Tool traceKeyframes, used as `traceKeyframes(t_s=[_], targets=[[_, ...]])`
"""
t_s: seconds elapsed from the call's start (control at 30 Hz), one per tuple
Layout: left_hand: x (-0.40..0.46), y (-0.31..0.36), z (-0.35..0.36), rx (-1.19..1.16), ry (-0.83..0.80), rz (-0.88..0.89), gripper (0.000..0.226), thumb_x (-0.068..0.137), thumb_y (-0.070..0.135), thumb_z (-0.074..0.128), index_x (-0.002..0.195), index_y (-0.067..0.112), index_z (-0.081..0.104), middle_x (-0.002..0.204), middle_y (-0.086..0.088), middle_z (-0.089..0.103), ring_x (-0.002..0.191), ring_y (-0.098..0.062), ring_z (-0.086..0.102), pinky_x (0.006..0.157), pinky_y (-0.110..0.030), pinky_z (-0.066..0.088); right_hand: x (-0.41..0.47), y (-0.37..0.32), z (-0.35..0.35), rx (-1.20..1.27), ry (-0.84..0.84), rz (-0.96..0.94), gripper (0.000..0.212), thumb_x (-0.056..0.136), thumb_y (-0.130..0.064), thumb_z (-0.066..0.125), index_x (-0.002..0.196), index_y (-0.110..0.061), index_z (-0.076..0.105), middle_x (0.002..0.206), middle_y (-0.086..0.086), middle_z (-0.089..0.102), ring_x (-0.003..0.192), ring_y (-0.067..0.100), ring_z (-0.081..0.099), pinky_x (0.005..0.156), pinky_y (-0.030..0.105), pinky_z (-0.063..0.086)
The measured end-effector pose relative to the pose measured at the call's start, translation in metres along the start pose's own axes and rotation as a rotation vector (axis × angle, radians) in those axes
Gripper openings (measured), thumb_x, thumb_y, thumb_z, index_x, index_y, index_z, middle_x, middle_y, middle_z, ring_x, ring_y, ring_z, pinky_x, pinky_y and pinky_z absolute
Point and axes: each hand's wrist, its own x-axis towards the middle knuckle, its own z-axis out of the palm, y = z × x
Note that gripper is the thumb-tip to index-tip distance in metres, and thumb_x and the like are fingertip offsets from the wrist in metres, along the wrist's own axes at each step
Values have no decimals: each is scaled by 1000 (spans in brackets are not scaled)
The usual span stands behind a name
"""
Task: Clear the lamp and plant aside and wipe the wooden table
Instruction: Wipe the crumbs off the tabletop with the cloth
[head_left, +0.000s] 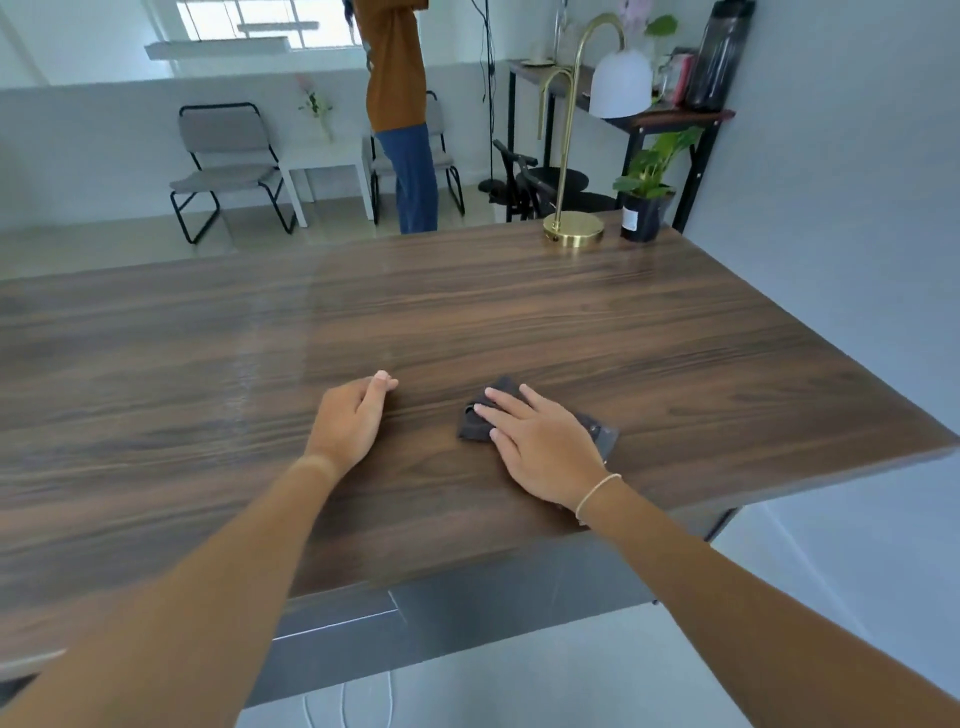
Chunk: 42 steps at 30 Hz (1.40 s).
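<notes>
The wooden table (467, 312) fills the middle of the view, its dark grain running side to side, with a faint pale sheen in a band ahead of the left hand. The right hand (545, 447) lies flat with fingers spread, pressing a dark folded cloth (475, 423) onto the tabletop; much of the cloth is hidden under the palm, only its front edge and a corner by the wrist showing. A thin pale bracelet (597, 496) circles that wrist. Just left of it, apart from the cloth, the left hand (353, 421) rests on the wood with fingers curled loosely inward, holding nothing.

Far ahead of the right hand, at the table's far corner, stands the lamp (574, 228), its round brass base on the wood, a curved brass neck and white shade above. Just beside it, further right, is the potted plant (644, 208) in a dark pot; the pot's label is too small to read.

Beyond the table, a standing person (400, 104) in a brown top and blue trousers is cut off at the frame's top. Left of them sit a grey chair (223, 166) and a small white table (327, 161). Behind the lamp, a narrow dark shelf table (675, 117) against the pale wall carries blurred items.
</notes>
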Motion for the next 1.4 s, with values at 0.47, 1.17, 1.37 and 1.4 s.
traceKeyframes(t_s=[0.47,1.17,1.37,1.4], targets=[[4,-13,-16,-6,-214,45,47,94,41,34,104,11,69,121,-4,65,118,-16,51,91,-18,28,-17,-31,1,-73,13,318,43,99,-29,30,142,-29,36,155,-9,27,142,25,25,114,36,23],[14,10,2,-66,-235,29,52,95,42,29,107,9,68,124,-6,62,118,-11,48,93,-18,25,-60,-70,9,19,-11,46,40,99,-27,32,138,-28,43,151,-7,35,142,25,27,113,37,23],[21,36,40,-111,-259,75,50,95,43,32,106,12,69,123,-3,63,111,-3,46,94,-16,25,-114,109,-43,-91,44,549,41,101,-24,30,141,-25,38,154,-1,30,143,21,24,117,37,15],[22,38,47,-109,-261,77,49,94,43,32,105,12,69,122,-3,63,111,-3,47,93,-15,25,-122,138,-51,-108,42,613,42,101,-23,29,142,-23,37,154,1,30,142,22,24,118,38,14]])
